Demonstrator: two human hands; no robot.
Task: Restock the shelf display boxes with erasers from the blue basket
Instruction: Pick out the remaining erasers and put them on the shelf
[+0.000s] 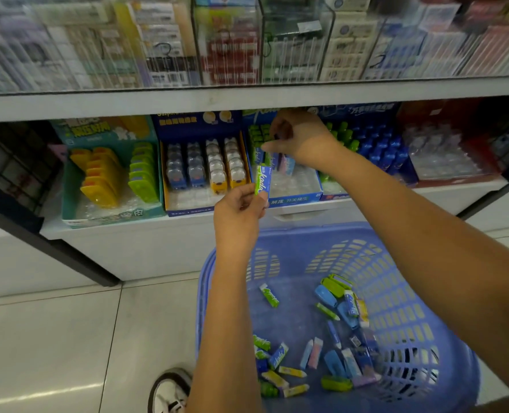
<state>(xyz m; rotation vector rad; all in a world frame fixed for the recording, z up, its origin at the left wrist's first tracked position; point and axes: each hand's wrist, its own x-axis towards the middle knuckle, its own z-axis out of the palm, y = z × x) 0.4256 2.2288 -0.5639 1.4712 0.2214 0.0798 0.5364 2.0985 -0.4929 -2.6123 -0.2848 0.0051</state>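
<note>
The left hand point(238, 210) pinches a green eraser point(262, 180) by its lower end and holds it upright just in front of the shelf point(158, 231), level with the front of the blue display box point(295, 198) it seems meant for. The right hand point(295, 138) reaches over that box with its fingers point(269, 148) bent down among the standing green packs at the back. Whether they grip one or only straighten the row cannot be told, since the view there is blurred. The main risk lies here: the packs stand on end in tight rows, so a nudge from the knuckles or wrist could topple several and leave no tidy slot for the next one. The eraser in the left hand is held only at its tip, so it could slip. It would likely drop onto the shelf edge or the floor point(68, 338), not back into the blue basket point(396, 263), which sits lower and to the right. The basket's loose erasers point(336, 338) are mixed in colour and kind, so one could easily end up in the wrong box, such as the neighbouring box point(187, 208) of rounded ones.
</note>
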